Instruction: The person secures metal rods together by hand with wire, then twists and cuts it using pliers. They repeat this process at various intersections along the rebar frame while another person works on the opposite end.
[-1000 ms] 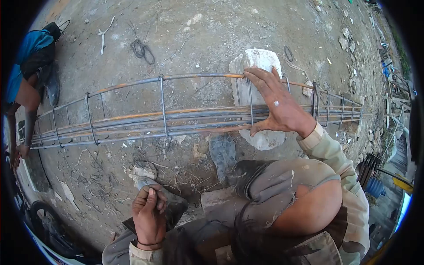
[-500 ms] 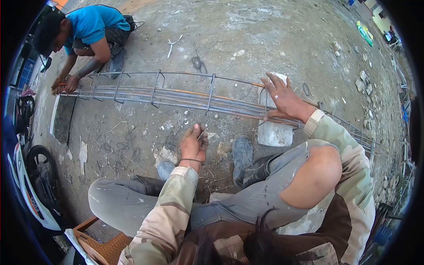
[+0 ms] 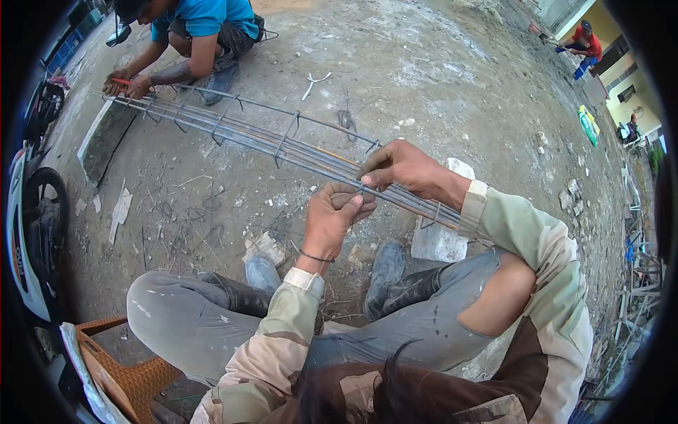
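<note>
A long cage of steel rebar [image 3: 247, 134] with square stirrups stretches from the upper left to the right. My left hand [image 3: 332, 215] is at the cage's near edge, thumb and fingers pinched together beside a stirrup; what they hold is too small to name. Just to its right, my right hand [image 3: 406, 169] reaches over the bars from above, thumb and fingertips closed at the same joint. Its hold is partly hidden by the fingers. The cage passes over a pale concrete block [image 3: 439, 240] near my right wrist.
A co-worker in a blue shirt [image 3: 205, 21] crouches at the cage's far left end, above a slab [image 3: 106, 141]. A parked motorcycle [image 3: 42, 233] stands at the left, with an orange woven chair [image 3: 127, 367] below. Another person [image 3: 586, 49] is far off at the upper right.
My right hand has moved left along the cage and closed its spread fingers. My left hand has risen to the bars. The view has shifted, showing a distant person in red.
</note>
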